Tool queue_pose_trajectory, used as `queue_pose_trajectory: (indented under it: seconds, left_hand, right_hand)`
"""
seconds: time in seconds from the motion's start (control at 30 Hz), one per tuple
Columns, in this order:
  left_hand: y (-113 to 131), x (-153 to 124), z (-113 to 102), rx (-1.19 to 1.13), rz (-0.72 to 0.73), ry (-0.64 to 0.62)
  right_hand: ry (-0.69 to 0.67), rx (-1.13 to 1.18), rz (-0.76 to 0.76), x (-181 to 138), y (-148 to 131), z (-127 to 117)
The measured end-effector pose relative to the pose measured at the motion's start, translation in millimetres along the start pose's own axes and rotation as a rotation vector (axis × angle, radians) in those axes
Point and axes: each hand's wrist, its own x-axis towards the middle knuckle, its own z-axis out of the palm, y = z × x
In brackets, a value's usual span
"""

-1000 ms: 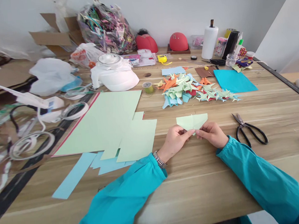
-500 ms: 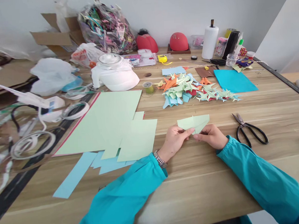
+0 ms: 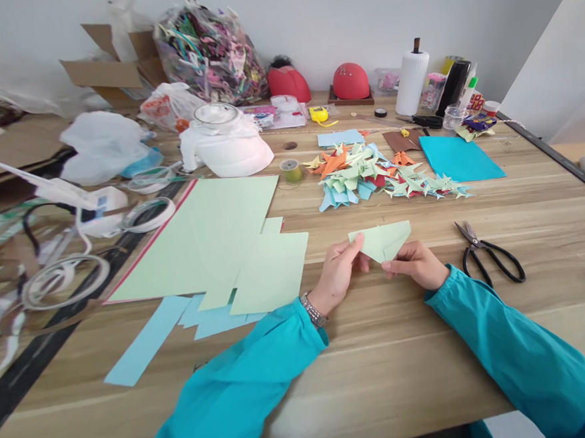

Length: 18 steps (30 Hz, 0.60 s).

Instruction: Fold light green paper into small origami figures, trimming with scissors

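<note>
A folded piece of pale green paper (image 3: 381, 241), pointed toward the bottom, is held up between my two hands. My left hand (image 3: 337, 269) pinches its left corner, thumb on the near face. At the lower right edge, my right hand (image 3: 418, 263) grips the paper between thumb and fingers. Beyond them lies a pile of folded paper cranes (image 3: 359, 174) in green, blue, orange and red. Black-handled scissors (image 3: 490, 252) rest to the right of my right hand. Pale green paper sheets (image 3: 271, 274) lie left of my left hand.
Blue paper strips (image 3: 148, 339) lie at the front left. A bright blue sheet (image 3: 461, 157) and a thread spool (image 3: 290, 171) are farther back. Tape rolls (image 3: 148, 216) and plastic bags (image 3: 104, 142) crowd the left side. A white bottle (image 3: 412, 84) stands at the back right.
My left thumb has shifted from the bottom middle of the green paper to its upper left corner. My right hand keeps its hold near the lower right edge.
</note>
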Motion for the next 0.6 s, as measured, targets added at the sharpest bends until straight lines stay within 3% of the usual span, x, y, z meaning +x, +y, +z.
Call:
queue_pose_trajectory:
  seconds: [0.23,0.47,0.6]
  left_hand:
    - [0.1,1.9,0.3,-0.108,0.004,0.033]
    - [7.5,-2.7,2.8,0.174,-0.039,-0.067]
    - [7.6,-2.9,2.1,0.184,-0.061,-0.072]
  right_hand:
    - [0.011,-0.015,0.008,-0.8,1.0,-0.4]
    - [0.009,-0.060,-0.050,-0.2,-0.1,0.3]
    - [0.058,-0.070,-0.028,-0.3,0.9,0.5]
